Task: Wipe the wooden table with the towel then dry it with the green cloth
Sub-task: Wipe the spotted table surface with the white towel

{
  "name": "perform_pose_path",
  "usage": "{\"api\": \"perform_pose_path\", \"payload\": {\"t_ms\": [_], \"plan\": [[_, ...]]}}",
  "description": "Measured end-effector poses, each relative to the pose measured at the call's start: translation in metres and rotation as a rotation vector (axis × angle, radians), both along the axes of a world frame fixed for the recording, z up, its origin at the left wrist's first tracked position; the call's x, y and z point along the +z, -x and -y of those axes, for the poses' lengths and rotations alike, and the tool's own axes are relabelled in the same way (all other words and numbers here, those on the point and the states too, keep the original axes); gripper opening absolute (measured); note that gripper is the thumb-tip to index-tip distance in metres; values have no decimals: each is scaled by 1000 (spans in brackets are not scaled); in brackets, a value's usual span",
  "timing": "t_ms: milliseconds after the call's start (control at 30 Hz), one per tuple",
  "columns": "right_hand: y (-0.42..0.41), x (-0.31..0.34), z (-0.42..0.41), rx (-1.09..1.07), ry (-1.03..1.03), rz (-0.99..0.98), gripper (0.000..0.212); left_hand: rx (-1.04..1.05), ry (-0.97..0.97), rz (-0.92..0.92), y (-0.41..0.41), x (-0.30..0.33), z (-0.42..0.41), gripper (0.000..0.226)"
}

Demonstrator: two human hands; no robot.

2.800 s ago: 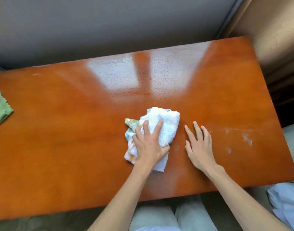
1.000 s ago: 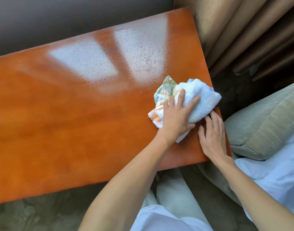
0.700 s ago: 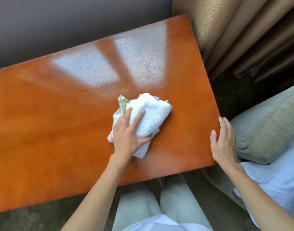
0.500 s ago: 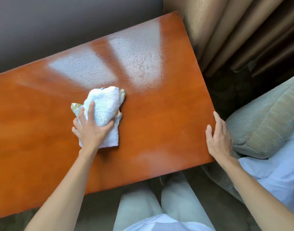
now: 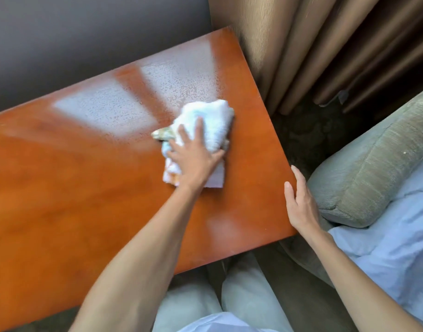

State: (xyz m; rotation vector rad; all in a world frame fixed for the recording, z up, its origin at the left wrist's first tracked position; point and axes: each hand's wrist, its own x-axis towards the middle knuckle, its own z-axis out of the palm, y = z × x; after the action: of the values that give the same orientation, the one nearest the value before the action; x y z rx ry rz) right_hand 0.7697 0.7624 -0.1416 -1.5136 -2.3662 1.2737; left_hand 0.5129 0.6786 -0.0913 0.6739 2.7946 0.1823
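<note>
Towel (image 5: pixel 212 118): swept back right across the wooden table (image 5: pixel 86 188) under your flat, spread left hand (image 5: pixel 196 159) (misty patches (image 5: pixel 105 111) remain beyond), your right hand (image 5: pixel 301 202) resting open-fingered on the edge; wiping unfinished.

The left hand (image 5: pixel 196 159) has swept the towel (image 5: pixel 205 125) back rightward across the table (image 5: pixel 74 200).

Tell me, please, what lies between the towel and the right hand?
Only bare wooden table: the head view shows nothing between the towel under the left hand and the right hand at the table's edge.
</note>
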Motion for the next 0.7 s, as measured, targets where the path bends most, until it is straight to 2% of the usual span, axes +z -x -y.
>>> {"api": "perform_pose_path", "payload": {"t_ms": [100,200,267,333,467,567,700], "plan": [[4,3,-4,-177,137,-76,46,-282,-15,62,-51,1,-24,86],[8,4,-14,-501,368,-272,51,-556,-35,118,-103,1,-29,82],[5,6,-20,-696,504,-339,59,-672,-41,138,-129,-1,-18,84],[-3,10,-22,-768,584,-394,59,-719,-46,153,-144,-3,1,86],[-15,14,-25,-739,624,-428,51,-812,-71,151,-150,-4,53,88],[-8,14,-18,-464,457,-261,38,-876,-32,120,-145,-3,101,94],[3,11,-2,-182,205,-34,45,-810,-16,118,-123,-3,161,101]]}}
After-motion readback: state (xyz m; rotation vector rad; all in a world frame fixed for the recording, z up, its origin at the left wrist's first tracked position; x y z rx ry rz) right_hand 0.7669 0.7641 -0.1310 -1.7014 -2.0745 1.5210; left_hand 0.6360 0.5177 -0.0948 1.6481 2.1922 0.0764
